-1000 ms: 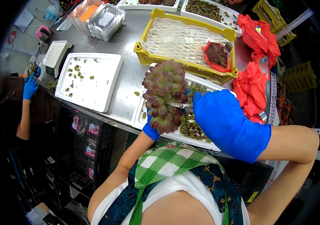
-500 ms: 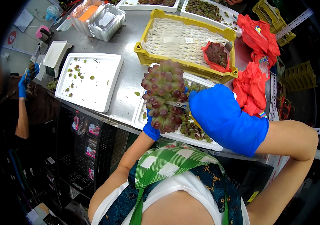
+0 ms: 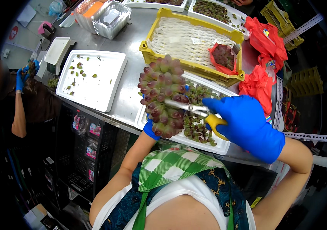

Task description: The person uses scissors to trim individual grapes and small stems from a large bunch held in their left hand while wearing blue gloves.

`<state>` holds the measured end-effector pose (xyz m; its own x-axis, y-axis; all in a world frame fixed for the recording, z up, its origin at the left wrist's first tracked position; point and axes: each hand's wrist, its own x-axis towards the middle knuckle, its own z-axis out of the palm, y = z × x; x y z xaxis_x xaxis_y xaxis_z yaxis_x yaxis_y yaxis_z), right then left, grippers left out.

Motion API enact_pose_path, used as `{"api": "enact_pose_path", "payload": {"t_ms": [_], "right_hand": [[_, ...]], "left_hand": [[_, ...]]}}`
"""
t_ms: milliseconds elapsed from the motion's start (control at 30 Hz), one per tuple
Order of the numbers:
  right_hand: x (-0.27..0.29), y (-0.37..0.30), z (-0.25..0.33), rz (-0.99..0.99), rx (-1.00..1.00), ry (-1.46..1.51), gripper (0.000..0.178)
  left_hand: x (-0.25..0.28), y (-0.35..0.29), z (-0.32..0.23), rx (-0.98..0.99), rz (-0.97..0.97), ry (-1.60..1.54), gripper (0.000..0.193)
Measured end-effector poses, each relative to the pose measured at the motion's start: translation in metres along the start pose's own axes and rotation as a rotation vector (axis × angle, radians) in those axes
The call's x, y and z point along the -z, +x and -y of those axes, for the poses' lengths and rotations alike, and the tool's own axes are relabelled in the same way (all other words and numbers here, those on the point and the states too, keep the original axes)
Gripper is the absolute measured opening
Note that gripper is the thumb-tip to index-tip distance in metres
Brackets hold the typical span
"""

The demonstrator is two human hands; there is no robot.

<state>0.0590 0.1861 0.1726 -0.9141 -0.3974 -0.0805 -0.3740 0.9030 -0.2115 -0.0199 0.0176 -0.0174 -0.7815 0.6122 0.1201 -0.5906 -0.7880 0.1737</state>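
The right hand [image 3: 248, 124], in a blue glove, was closed around the yellow handles of a pair of scissors [image 3: 200, 114], whose metal blades pointed left into a large bunch of grapes [image 3: 162, 96]. The blades looked slightly parted at the tips, set against the grapes near the middle of the bunch.

The left hand [image 3: 151, 129], also gloved in blue, was mostly hidden beneath the bunch; only a patch of glove showed at its lower edge, so how the fingers were closed could not be told. It appeared to hold the bunch up from below, above the near edge of a white tray [image 3: 217, 143] scattered with loose green and reddish grapes.

The bunch was dense and full, likely heavy for one hand. The grapes looked firm yet easily bruised or knocked loose, with smooth skins that could slip, so the stem would probably be the safest place to hold.

Beyond it sat a yellow crate [image 3: 192, 40] lined with white netting, with a red bag [image 3: 225, 57] of grapes inside. To the left lay a second white tray [image 3: 92, 78] with a few stray grapes, on a metal table [image 3: 129, 97].
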Motion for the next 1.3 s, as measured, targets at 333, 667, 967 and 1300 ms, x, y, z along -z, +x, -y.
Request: {"api": "enact_pose_path", "payload": {"t_ms": [333, 667, 967, 1300], "right_hand": [[-0.121, 0.021, -0.002, -0.419, -0.435, 1.348, 0.037], [-0.124, 0.016, -0.019, -0.547, -0.397, 1.923, 0.03], [-0.125, 0.017, -0.022, -0.704, -0.557, 1.554, 0.047], [-0.133, 0.017, -0.006, -0.622, -0.428, 1.631, 0.049]], "left_hand": [[0.007, 0.0, 0.001, 0.082, -0.042, 0.104, 0.056], [-0.023, 0.011, -0.016, 0.278, -0.297, 0.658, 0.057], [0.005, 0.032, 0.005, 0.032, -0.07, 0.34, 0.079], [0.022, 0.031, 0.02, -0.04, -0.111, 0.293, 0.059]]}}
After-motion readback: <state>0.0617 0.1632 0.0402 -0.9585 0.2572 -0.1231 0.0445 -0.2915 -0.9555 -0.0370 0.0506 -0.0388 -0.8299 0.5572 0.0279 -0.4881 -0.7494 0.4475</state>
